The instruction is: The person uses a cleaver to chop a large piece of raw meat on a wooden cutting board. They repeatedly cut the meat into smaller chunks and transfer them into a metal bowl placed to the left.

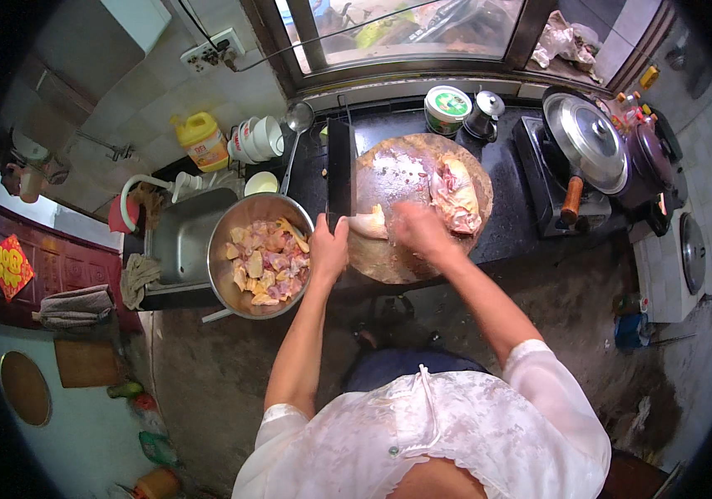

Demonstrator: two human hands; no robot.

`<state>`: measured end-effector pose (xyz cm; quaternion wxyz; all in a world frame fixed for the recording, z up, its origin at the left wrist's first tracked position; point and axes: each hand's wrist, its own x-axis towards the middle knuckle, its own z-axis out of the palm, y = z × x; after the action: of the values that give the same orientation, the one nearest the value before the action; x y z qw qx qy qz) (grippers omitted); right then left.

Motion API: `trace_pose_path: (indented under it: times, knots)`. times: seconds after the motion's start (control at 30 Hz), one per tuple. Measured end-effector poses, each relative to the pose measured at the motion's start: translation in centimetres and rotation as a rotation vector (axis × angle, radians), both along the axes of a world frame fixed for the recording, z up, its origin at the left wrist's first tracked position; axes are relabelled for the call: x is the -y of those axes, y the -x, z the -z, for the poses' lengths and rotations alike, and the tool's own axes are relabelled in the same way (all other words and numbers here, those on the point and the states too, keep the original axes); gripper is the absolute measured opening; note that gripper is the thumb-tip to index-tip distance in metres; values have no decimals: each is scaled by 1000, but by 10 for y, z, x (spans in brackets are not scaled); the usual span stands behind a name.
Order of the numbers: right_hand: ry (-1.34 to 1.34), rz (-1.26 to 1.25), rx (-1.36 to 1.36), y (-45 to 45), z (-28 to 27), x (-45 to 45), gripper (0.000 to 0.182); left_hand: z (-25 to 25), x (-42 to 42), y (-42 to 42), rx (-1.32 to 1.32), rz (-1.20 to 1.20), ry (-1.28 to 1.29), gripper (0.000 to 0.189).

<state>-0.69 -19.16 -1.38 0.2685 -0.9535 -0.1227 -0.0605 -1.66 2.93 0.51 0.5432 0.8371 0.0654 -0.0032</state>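
My left hand [329, 252] grips a cleaver [340, 168] by its handle. The broad dark blade stands over the left edge of a round wooden chopping board [393, 262]. A pale piece of chicken [368, 223] lies on the board just right of the blade. Blurred and with fingers curled, my right hand [421, 231] is over the board to the right of that piece; whether anything is in it is hidden. A larger part of a raw chicken [454, 196] rests on the board's right side. To the left, a steel bowl [215, 274] contains chopped chicken pieces [265, 262].
A steel sink [187, 243] lies left of the bowl. White bowls [259, 140] and a ladle [297, 134] are at the back. Behind the board stand a lidded tub [448, 109] and a metal pot [486, 115]. A lidded wok [590, 146] sits on the stove at right.
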Motion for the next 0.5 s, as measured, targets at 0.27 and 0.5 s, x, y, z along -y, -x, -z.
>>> trace_pose_path:
  times: [0.27, 0.5]
  knots:
    - [494, -318, 25, -36, 39, -80, 24, -28, -31, 19, -4, -27, 39, 26]
    - [75, -331, 166, -19, 26, 6, 31, -16, -37, 21, 70, 52, -185, 35]
